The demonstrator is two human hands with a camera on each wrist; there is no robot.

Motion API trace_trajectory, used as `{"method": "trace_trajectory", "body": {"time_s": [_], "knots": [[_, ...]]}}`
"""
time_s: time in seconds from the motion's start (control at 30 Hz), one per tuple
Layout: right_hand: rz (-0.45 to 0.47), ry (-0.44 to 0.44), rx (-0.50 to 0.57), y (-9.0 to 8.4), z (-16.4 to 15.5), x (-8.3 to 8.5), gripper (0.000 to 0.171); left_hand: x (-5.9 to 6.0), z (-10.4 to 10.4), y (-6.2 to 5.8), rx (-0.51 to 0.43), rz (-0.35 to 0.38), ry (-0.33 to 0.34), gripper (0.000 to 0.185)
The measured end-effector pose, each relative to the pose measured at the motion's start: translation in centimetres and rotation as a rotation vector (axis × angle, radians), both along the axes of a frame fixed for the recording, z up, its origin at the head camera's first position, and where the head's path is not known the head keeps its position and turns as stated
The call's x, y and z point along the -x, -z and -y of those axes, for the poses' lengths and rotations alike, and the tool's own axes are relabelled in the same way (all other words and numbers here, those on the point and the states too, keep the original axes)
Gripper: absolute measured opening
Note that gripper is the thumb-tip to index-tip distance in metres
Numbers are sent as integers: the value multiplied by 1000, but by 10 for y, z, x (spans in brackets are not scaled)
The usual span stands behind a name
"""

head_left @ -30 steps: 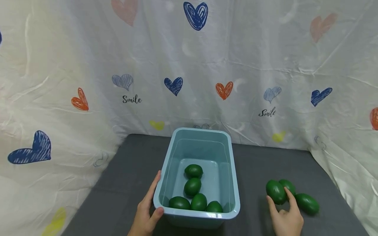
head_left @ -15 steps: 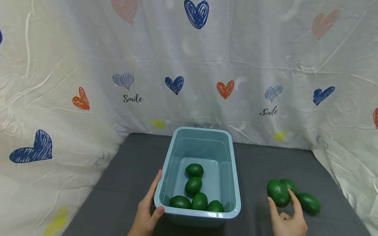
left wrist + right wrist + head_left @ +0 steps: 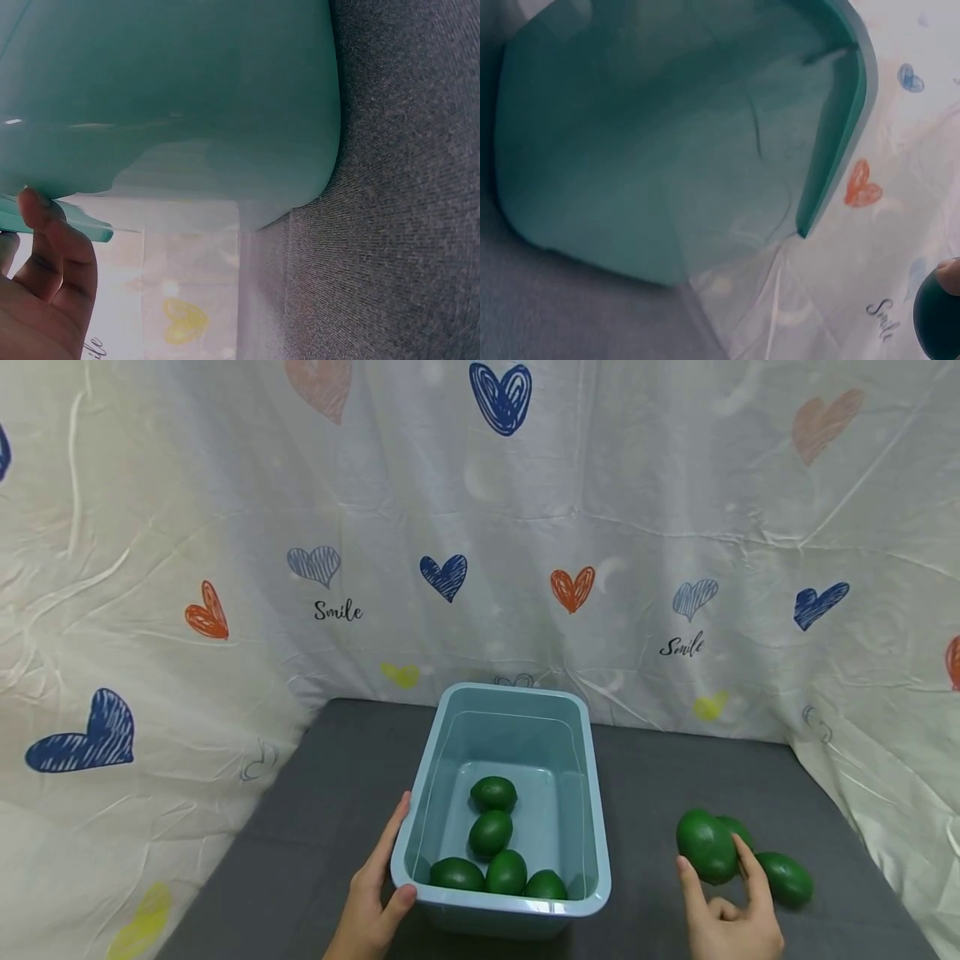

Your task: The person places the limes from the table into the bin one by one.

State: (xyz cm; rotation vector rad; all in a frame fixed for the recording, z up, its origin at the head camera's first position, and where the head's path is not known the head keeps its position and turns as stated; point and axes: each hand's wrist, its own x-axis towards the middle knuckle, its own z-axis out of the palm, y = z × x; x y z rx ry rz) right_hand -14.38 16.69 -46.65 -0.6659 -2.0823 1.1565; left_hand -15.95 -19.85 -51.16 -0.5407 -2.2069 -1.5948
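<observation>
1. The right hand, at the lower right of the head view, grips one avocado between thumb and index finger.
2. The gripped avocado's long axis runs from upper left to lower right. Whether it rests on the worktop or is raised off it cannot be told.
3. Two more avocados lie just behind it: one points up-left to down-right; the other is mostly hidden.
4. The left hand holds the near left corner of the bin, thumb curled on the rim and fingers straight along the outer wall.
5. The bin's long axis runs away from the camera, at lower centre.
6. Five avocados lie in the bin; the nearest are partly cut off by the rim.
7. The right wrist view shows only a dark green edge at lower right.
</observation>
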Motion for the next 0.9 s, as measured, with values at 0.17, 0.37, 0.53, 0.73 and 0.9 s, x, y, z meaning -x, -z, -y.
{"method": "trace_trajectory", "body": {"time_s": [0.17, 0.37, 0.53, 0.73, 0.9], "knots": [[-53, -15, 9, -4, 9, -1, 71, 0, 1, 1, -4, -4, 4, 80], [-122, -55, 27, -7, 20, -2, 70, 1, 1, 2, -7, -17, 4, 80], [-162, -73, 34, -11, 29, -3, 70, 1, 1, 1, -14, -8, 10, 80], [-175, -99, 31, -13, 37, -2, 69, 1, 0, 1, -18, -3, 20, 80], [-178, -120, 30, -13, 43, -1, 69, 1, 0, 1, -23, -1, 28, 80]]}}
